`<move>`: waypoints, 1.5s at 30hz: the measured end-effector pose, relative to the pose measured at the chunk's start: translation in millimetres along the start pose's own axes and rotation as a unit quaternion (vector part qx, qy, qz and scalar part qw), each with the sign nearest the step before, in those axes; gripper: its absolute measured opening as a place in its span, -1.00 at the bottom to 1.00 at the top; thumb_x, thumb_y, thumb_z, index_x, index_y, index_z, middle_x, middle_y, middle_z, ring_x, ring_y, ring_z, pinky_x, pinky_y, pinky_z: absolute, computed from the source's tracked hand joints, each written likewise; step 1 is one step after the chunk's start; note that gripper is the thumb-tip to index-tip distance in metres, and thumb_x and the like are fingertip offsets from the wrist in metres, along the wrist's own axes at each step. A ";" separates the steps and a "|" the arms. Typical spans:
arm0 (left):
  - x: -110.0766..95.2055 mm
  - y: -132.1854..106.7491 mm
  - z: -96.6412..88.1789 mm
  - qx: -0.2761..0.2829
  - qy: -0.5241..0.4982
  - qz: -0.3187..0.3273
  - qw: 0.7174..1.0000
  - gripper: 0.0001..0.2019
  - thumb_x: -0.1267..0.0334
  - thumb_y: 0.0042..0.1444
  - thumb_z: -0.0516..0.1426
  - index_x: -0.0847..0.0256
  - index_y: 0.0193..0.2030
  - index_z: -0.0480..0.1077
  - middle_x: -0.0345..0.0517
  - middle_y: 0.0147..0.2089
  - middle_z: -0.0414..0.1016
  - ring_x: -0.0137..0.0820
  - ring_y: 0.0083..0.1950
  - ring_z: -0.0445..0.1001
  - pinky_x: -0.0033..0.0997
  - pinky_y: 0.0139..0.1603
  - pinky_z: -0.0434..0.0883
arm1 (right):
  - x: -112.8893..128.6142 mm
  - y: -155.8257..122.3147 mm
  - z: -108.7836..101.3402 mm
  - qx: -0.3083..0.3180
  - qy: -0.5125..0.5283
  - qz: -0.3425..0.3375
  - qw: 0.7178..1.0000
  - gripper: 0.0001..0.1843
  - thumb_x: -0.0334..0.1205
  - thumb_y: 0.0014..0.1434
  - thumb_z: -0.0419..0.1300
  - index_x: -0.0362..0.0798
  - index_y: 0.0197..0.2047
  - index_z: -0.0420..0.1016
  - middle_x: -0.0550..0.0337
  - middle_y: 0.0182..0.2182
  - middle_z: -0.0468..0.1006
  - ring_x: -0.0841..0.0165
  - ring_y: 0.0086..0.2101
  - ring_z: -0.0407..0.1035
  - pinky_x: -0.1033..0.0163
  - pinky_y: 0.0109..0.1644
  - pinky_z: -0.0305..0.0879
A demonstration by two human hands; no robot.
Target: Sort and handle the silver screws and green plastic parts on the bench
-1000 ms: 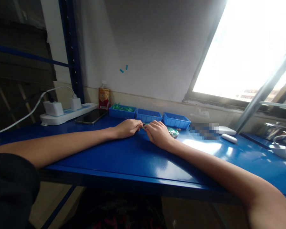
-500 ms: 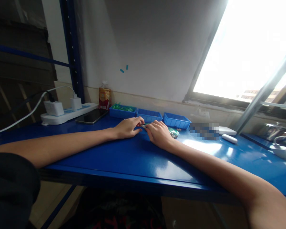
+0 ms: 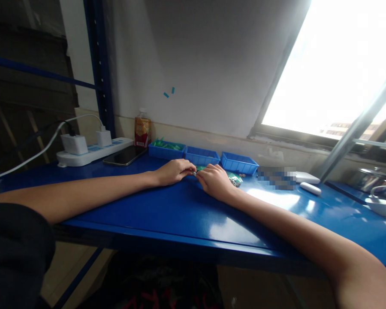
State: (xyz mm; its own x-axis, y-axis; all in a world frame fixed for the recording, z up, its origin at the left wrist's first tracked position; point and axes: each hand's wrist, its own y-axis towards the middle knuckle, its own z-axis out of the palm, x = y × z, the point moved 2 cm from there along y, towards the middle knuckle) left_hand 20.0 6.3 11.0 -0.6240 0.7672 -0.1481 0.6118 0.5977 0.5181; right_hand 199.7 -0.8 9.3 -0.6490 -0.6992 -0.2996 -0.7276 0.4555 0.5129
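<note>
My left hand (image 3: 173, 172) and my right hand (image 3: 215, 182) meet over the blue table, fingertips almost touching. Between them is a small pale piece (image 3: 194, 173), too small to name. The left thumb and fingers pinch its left side. On its other side, the fingers of my right hand are closed round it, partly hiding it. Just beyond the right wrist lies a clear and green plastic bag (image 3: 235, 179) with small dark and pale bits in it. A little green material shows behind the fingertips.
Along the wall stand a blue tray with green pieces (image 3: 167, 151), a middle blue tray (image 3: 202, 155) and a right blue tray (image 3: 239, 163). At left are a phone (image 3: 125, 156), a power strip (image 3: 80, 159) and a drink bottle (image 3: 143, 131). White devices (image 3: 309, 188) lie at right.
My left thumb and fingers, apart half a second ago, have come together on the small pale piece. My right hand has hardly moved. The view has shifted slightly.
</note>
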 end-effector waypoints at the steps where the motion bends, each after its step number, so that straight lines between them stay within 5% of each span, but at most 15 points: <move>1: 0.3 0.1 0.1 0.002 -0.001 -0.001 1.000 -0.82 0.30 0.20 0.04 0.20 -0.12 0.44 -0.09 -0.18 0.51 -0.35 -0.15 0.46 -0.43 -0.08 0.33 | 0.3 -0.1 -0.5 -0.002 0.002 0.002 1.000 -0.72 -0.21 0.31 0.00 -0.08 -0.33 0.48 0.12 -0.41 0.55 0.32 -0.32 0.30 0.21 -0.23 0.03; 12: 2.4 -0.6 1.2 0.003 0.014 -0.003 1.000 -0.83 0.34 0.13 0.11 0.19 -0.18 0.50 -0.10 -0.19 0.52 -0.35 -0.15 0.46 -0.42 -0.08 0.34 | 0.8 -0.4 0.6 -0.017 -0.005 -0.010 1.000 -0.72 -0.18 0.32 0.00 -0.08 -0.32 0.46 0.13 -0.39 0.53 0.33 -0.31 0.28 0.22 -0.22 0.01; 22: -0.5 -1.5 -0.4 -0.003 -0.010 -0.012 1.000 -0.68 0.38 0.17 0.06 0.18 0.07 0.36 -0.12 -0.15 0.52 -0.38 -0.12 0.47 -0.45 -0.05 0.35 | 2.6 -0.5 -3.3 -0.014 -0.011 0.000 1.000 -0.72 -0.20 0.31 0.00 -0.08 -0.35 0.46 0.13 -0.39 0.53 0.32 -0.31 0.28 0.21 -0.23 0.00; 28: -2.3 -0.8 -1.4 -0.001 -0.002 -0.018 1.000 -0.90 0.35 0.16 0.09 0.21 -0.19 0.41 -0.15 -0.20 0.53 -0.37 -0.16 0.48 -0.47 -0.12 0.35 | 1.6 -0.6 -2.6 -0.014 -0.010 0.003 1.000 -0.71 -0.19 0.31 0.00 -0.07 -0.34 0.47 0.15 -0.39 0.54 0.33 -0.31 0.29 0.21 -0.24 -0.01; 45: -0.3 0.1 0.2 0.007 -0.002 0.002 1.000 -0.83 0.37 0.12 0.14 0.23 -0.14 0.48 -0.09 -0.16 0.56 -0.36 -0.15 0.49 -0.43 -0.08 0.35 | 0.6 -1.2 -0.1 -0.017 0.004 0.009 1.000 -0.73 -0.19 0.31 0.02 -0.07 -0.23 0.53 0.15 -0.35 0.56 0.30 -0.28 0.31 0.21 -0.22 0.00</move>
State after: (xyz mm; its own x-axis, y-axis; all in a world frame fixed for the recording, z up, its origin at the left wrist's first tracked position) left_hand 20.4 6.2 10.9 -0.6189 0.7711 -0.1495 0.6216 0.5972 0.5068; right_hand 200.2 -1.8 8.5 -0.6603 -0.6951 -0.2844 -0.7077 0.4492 0.5454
